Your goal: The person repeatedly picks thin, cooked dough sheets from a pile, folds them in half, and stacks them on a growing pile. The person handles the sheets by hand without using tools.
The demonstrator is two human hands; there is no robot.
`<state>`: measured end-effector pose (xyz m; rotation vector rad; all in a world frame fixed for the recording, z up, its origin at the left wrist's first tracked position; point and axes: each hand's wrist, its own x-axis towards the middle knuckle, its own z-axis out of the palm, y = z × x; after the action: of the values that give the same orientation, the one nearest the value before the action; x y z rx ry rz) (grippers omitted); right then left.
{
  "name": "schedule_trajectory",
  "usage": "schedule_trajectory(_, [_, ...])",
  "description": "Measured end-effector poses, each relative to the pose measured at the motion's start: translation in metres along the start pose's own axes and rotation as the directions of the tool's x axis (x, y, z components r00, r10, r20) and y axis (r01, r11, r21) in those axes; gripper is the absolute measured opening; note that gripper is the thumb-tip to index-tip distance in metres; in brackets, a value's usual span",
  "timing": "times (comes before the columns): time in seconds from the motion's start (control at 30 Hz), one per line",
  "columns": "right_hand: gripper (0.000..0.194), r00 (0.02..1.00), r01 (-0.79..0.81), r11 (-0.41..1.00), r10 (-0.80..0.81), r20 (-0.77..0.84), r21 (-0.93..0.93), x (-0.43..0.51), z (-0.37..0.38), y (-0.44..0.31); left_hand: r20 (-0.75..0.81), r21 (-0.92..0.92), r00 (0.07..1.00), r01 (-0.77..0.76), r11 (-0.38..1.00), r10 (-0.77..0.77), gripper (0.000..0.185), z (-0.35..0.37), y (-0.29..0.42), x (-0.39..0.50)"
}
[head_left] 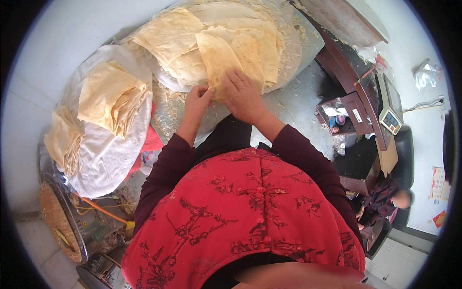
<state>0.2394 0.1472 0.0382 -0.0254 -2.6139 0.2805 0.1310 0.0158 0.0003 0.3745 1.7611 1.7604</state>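
Observation:
Before me a round board (294, 65) strewn with crumbs bears thin, pale brown flatbread sheets. My left hand (199, 97) pinches the near-left edge of a folded flatbread sheet (220, 54) between thumb and fingers. My right hand (242, 94) lies flat over the near end of that sheet, fingers pointing away; what is under the palm is hidden. Behind and left of my hands rests a folded stack of flatbread (169, 32), and more sheets (269, 54) lie to the right. Further left, a thick folded stack (108, 95) and a smaller one (65, 139) sit on a white cloth (119, 155).
To the right stand a dark wooden desk (337, 72) with an open drawer (352, 112) and a digital scale (389, 108). A seated person (382, 202) is at the lower right. A round wooden board (59, 220) and an orange-handled brush (104, 213) are at the lower left.

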Motion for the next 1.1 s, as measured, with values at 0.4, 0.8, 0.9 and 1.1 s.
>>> schedule_trajectory(0.4, [0.06, 0.996, -0.076, 0.995, 0.073, -0.043, -0.064, 0.002, -0.008, 0.0, 0.256, -0.356, 0.954, 0.244, 0.902, -0.157, 0.025, 0.01, 0.038, -0.01])
schedule_trajectory(0.8, [0.067, 0.993, -0.094, 0.994, 0.09, 0.072, 0.055, -0.005, -0.034, -0.007, 0.061, -0.425, 0.998, 0.049, 0.904, -0.026, 0.011, 0.01, 0.038, 0.018])
schedule_trajectory(0.9, [0.06, 0.991, -0.11, 0.982, 0.097, 0.094, 0.151, -0.006, -0.036, -0.003, 0.049, -0.462, 0.985, -0.124, 0.878, 0.165, 0.012, 0.016, 0.047, 0.013])
schedule_trajectory(1.1, [0.039, 0.876, -0.478, 0.739, 0.36, 0.321, 0.475, -0.006, -0.055, 0.027, 0.06, -0.596, 0.997, -0.01, 0.803, 0.057, 0.024, 0.02, 0.05, 0.007])
